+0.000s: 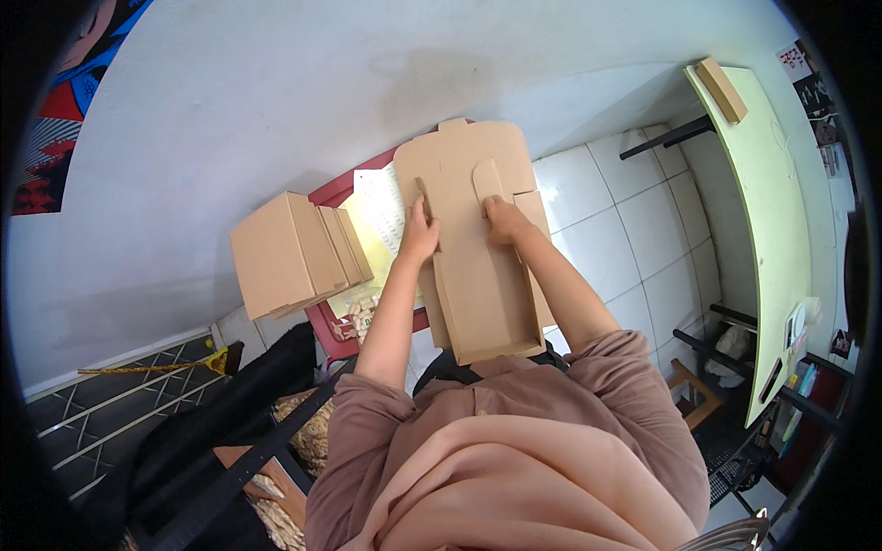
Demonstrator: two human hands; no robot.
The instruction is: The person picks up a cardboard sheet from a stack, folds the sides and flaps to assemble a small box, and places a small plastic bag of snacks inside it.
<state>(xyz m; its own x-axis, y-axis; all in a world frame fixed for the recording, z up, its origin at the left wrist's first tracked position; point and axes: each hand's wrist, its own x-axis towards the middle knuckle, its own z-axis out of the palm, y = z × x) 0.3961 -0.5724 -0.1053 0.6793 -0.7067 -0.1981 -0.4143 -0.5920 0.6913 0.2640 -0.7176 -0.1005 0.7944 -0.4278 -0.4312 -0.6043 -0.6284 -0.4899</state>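
In front of me lies a partly folded brown cardboard box (482, 294). Its near end stands up as a shallow tray, while the wide far panel with a tab is spread flat. My left hand (420, 234) is closed on the box's left side, by a small upright flap. On the right side, my right hand (505, 220) has its fingers curled at the base of a rounded flap (487, 179) that leans inward. The fingertips of both hands are partly hidden by the cardboard.
A red table (342, 188) under the box bears a paper sheet (378, 202), small light-coloured pieces (358, 317) and stacked cardboard boxes (285, 253) at left. A wall (367, 83) rises beyond. At right stands a pale yellow-green desk (767, 211); a broom (216, 361) lies lower left.
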